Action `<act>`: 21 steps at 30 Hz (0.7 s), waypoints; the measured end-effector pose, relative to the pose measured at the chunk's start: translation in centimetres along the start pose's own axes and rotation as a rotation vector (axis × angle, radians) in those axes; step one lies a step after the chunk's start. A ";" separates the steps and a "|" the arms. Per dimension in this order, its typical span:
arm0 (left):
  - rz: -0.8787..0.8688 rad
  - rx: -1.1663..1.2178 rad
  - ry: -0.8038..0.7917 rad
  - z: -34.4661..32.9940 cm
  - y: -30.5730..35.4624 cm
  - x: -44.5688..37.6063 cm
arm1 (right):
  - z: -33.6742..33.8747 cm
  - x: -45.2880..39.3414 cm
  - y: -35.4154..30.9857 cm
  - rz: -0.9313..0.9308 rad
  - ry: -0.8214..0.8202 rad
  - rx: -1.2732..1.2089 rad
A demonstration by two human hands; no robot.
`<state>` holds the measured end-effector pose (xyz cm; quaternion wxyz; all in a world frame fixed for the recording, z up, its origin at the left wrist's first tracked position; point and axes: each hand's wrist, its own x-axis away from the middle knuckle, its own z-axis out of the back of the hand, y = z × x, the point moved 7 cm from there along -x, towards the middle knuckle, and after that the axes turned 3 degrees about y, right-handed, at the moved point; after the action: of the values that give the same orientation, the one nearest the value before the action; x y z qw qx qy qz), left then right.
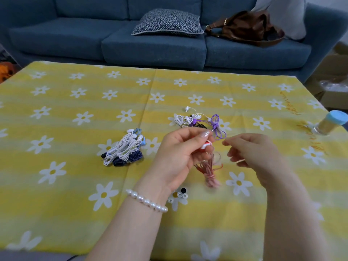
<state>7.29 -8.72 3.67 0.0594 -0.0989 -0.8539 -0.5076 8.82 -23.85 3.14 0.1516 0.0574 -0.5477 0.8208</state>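
My left hand pinches a red and white earbud above the table; its pink cable bundle hangs down, blurred by motion. My right hand hovers just to the right with fingers loosely curled, a thin pale strand at its fingertips; whether it grips that strand is unclear. A tangle of white, purple and black earphones lies behind the hands. A pile of wound white, dark blue and light blue earphones lies to the left. Several small ear tips, white and black, sit near my left wrist.
The table wears a yellow cloth with white daisies. A clear jar with a blue lid stands at the right edge. A blue sofa behind holds a patterned cushion and a brown bag. Cardboard boxes sit at the right.
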 end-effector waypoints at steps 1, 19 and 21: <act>-0.005 -0.010 -0.020 -0.3 0.0 0.1 | -0.1 0.1 -0.4 0.042 -0.002 -0.020; -0.084 -0.263 0.051 1.9 1.2 -0.1 | -4.0 1.8 -3.5 0.250 -0.286 -0.243; -0.072 -0.249 0.059 2.1 1.1 -0.1 | -4.0 1.8 -3.5 0.247 -0.262 -0.204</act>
<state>7.64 -6.39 3.55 0.0535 -0.0598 -0.7850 -0.6143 8.48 -18.58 5.09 -0.0176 0.0804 -0.6459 0.7590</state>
